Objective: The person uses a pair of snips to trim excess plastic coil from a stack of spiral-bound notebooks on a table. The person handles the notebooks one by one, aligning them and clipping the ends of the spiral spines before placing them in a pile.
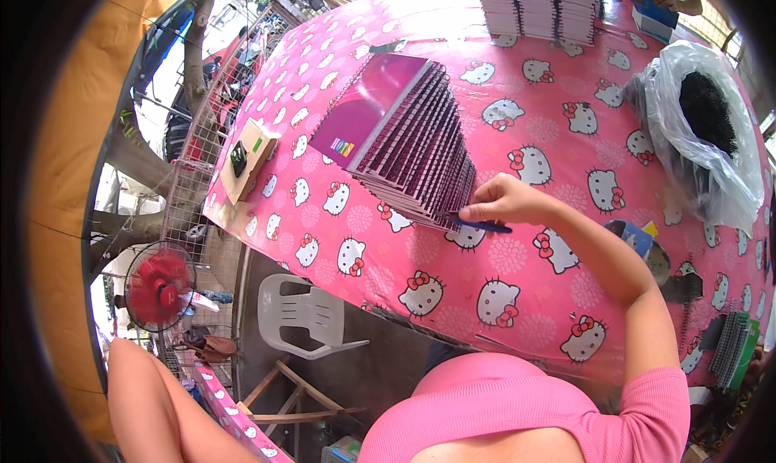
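Note:
A tall stack of spiral-bound notebooks (404, 131) stands on the pink table, its purple top cover facing up and its black coils toward the right. My right hand (505, 200) is at the stack's lower right corner, fingers closed around a slim dark blue tool (491, 227). One end of the tool reaches the lowest coils; its exact kind is unclear. My left hand is out of the picture.
More notebook stacks (541, 6) stand at the far side, near another person's hands (667, 0) with a blue box. A plastic bag (727, 164) of black pieces and a tape roll (647, 249) lie right. A white chair (303, 313) and red fan (160, 287) stand left.

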Demonstrator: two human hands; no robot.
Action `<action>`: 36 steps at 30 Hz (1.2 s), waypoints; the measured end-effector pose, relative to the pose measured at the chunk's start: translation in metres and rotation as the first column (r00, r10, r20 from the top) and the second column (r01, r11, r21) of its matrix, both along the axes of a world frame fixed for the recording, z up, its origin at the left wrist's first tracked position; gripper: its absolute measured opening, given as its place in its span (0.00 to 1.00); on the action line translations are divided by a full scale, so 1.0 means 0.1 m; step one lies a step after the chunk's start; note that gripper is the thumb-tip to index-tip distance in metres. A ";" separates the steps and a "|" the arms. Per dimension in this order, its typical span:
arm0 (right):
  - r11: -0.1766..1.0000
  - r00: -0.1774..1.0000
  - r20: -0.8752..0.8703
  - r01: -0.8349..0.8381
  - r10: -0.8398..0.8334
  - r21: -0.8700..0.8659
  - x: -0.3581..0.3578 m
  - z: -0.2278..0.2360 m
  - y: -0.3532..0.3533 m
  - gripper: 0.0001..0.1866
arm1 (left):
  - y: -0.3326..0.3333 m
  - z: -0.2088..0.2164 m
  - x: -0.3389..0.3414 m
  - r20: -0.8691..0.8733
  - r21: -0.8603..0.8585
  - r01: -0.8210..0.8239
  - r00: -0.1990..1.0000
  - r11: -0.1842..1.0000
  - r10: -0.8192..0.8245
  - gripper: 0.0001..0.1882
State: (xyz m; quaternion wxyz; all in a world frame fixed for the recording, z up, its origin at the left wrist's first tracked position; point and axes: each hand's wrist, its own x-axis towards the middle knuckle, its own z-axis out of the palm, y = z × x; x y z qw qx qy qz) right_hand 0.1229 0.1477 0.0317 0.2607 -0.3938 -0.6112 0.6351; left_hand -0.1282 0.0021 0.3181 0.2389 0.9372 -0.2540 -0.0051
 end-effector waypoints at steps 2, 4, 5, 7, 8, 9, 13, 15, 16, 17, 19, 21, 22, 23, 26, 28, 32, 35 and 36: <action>0.860 0.990 0.084 0.054 -0.111 0.508 -0.02 -0.07 -0.15 0.22 | -0.02 0.00 -0.01 0.004 -0.001 -0.004 1.000 1.000 0.004 0.12; 0.743 0.951 0.189 0.058 -0.244 0.667 -0.04 -0.07 -0.32 0.24 | -0.05 0.00 -0.02 0.004 0.008 -0.013 1.000 1.000 0.013 0.12; 0.616 0.919 0.197 0.061 -0.341 0.785 -0.06 -0.08 -0.39 0.24 | -0.07 -0.01 -0.02 0.005 0.006 -0.012 1.000 1.000 0.012 0.12; 0.465 0.883 0.180 0.048 -0.434 0.884 -0.12 -0.09 -0.43 0.26 | -0.08 -0.02 -0.04 0.012 0.007 -0.017 1.000 1.000 0.017 0.12; 0.416 0.874 0.160 0.052 -0.458 0.908 -0.16 -0.09 -0.40 0.26 | -0.10 -0.02 -0.04 0.013 0.014 -0.021 1.000 1.000 0.021 0.12; 0.366 0.867 0.137 0.056 -0.479 0.929 -0.21 -0.11 -0.37 0.26 | -0.13 -0.01 -0.04 0.010 0.016 -0.025 1.000 1.000 0.025 0.12; 0.438 0.885 0.177 0.032 -0.430 0.899 -0.17 -0.09 -0.28 0.23 | -0.08 -0.07 -0.17 0.044 0.016 -0.007 0.999 1.000 0.006 0.12; 0.720 0.945 0.202 0.047 -0.256 0.692 -0.08 0.02 -0.22 0.21 | -0.07 -0.11 -0.21 0.058 0.014 -0.006 0.998 1.000 0.005 0.12; 0.828 0.972 0.173 0.033 -0.156 0.560 -0.05 0.08 -0.18 0.20 | -0.12 -0.07 -0.18 0.049 0.019 -0.018 0.999 1.000 0.017 0.11; 0.972 0.977 0.205 0.017 -0.066 0.233 -0.06 0.05 -0.11 0.19 | -0.15 -0.06 -0.13 0.041 0.026 -0.029 0.999 0.999 0.028 0.11; 0.965 0.999 0.019 -0.023 0.029 -0.260 -0.05 0.09 -0.11 0.21 | -0.19 -0.03 -0.12 0.037 0.031 -0.041 0.999 0.999 0.040 0.11; 0.880 0.998 -0.059 -0.053 0.029 -0.473 -0.07 0.17 -0.14 0.22 | -0.20 -0.02 -0.15 0.043 0.030 -0.045 0.998 0.999 0.044 0.11; 0.989 0.998 0.069 0.019 -0.009 -0.148 -0.10 0.14 -0.16 0.21 | -0.19 -0.03 -0.17 0.047 0.028 -0.045 0.998 0.999 0.044 0.11; 0.979 0.981 0.176 0.050 -0.086 0.196 -0.14 0.12 -0.20 0.21 | -0.18 -0.03 -0.18 0.051 0.020 -0.045 0.998 0.999 0.044 0.11; 0.632 0.895 0.208 0.100 -0.394 0.768 -0.19 0.10 -0.36 0.21 | -0.17 -0.05 -0.21 0.061 0.016 -0.046 0.997 0.999 0.045 0.11; 0.505 0.897 0.156 0.083 -0.414 0.859 -0.18 0.07 -0.35 0.21 | -0.20 -0.06 -0.22 0.071 0.019 -0.042 0.997 0.999 0.040 0.11; 0.956 0.999 0.030 0.028 -0.020 -0.294 -0.07 0.19 -0.14 0.22 | -0.24 -0.04 -0.24 0.066 0.013 -0.040 0.997 0.999 0.039 0.11; 0.975 0.998 0.051 0.052 -0.042 -0.217 -0.06 0.19 -0.17 0.22 | -0.20 -0.08 -0.33 0.087 0.003 -0.027 0.996 1.000 0.027 0.11; 0.997 0.983 0.170 0.069 -0.075 0.044 -0.08 0.11 -0.21 0.22 | -0.21 -0.08 -0.32 0.086 0.003 -0.028 0.996 1.000 0.027 0.11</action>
